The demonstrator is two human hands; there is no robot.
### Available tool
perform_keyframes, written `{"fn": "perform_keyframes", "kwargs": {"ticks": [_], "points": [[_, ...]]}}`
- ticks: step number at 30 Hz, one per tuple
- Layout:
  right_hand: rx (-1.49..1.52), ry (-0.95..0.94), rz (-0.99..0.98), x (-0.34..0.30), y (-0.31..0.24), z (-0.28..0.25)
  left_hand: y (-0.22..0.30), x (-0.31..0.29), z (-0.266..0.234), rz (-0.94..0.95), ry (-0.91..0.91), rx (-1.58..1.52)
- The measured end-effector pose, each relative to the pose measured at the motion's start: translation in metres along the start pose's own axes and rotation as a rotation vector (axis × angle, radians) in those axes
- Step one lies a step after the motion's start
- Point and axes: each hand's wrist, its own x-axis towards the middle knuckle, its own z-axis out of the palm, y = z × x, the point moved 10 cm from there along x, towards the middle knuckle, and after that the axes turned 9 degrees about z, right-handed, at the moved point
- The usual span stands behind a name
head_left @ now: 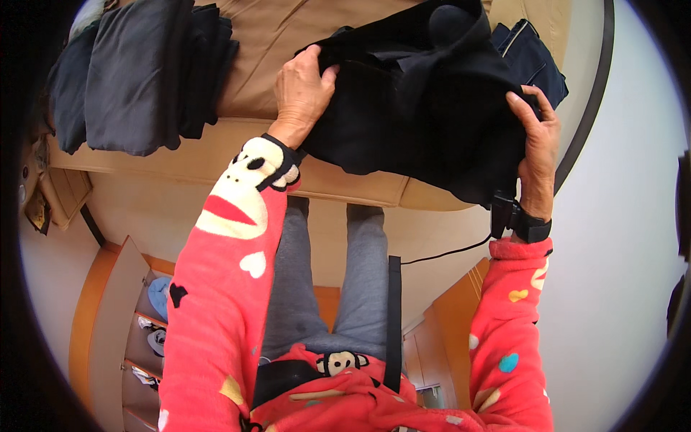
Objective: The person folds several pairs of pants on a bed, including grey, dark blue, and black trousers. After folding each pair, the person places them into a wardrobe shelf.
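Observation:
A black garment (pixel 432 108) is stretched between my hands over the front edge of a tan padded seat; its exact kind is hard to tell. My left hand (pixel 305 92) pinches its upper left edge, thumb against the cloth. At the garment's right side my right hand (pixel 536 137) grips the edge between thumb and fingers. The lower part of the cloth droops over the seat's front. A dark folded piece of clothing (pixel 534 61) with a pale trim line lies behind it at the right, partly covered.
A stack of folded dark clothes (pixel 140 79) sits on the tan seat (pixel 252 93) at the left. An open cabinet (pixel 137 345) with shelved items stands at lower left. A thin black cable (pixel 446 254) runs from the black device (pixel 504 214) at my right wrist.

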Motion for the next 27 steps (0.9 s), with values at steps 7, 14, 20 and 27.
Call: {"fn": "perform_keyframes", "kwargs": {"ticks": [7,14,20,27], "points": [[-0.127,0.021,0.001,-0.004,-0.006,0.011,0.047,-0.046,-0.031,0.076,-0.034,-0.293],[-0.290,-0.024,-0.120,-0.031,-0.015,0.035,0.111,-0.043,-0.035,0.267,0.185,-0.330],[-0.561,0.039,-0.460,-0.055,-0.037,0.060,0.021,-0.046,0.013,-0.367,-0.003,-0.997],[-0.772,0.007,-0.452,-0.084,0.000,0.096,-0.026,-0.068,0.027,-0.711,-0.181,-0.829]]}}
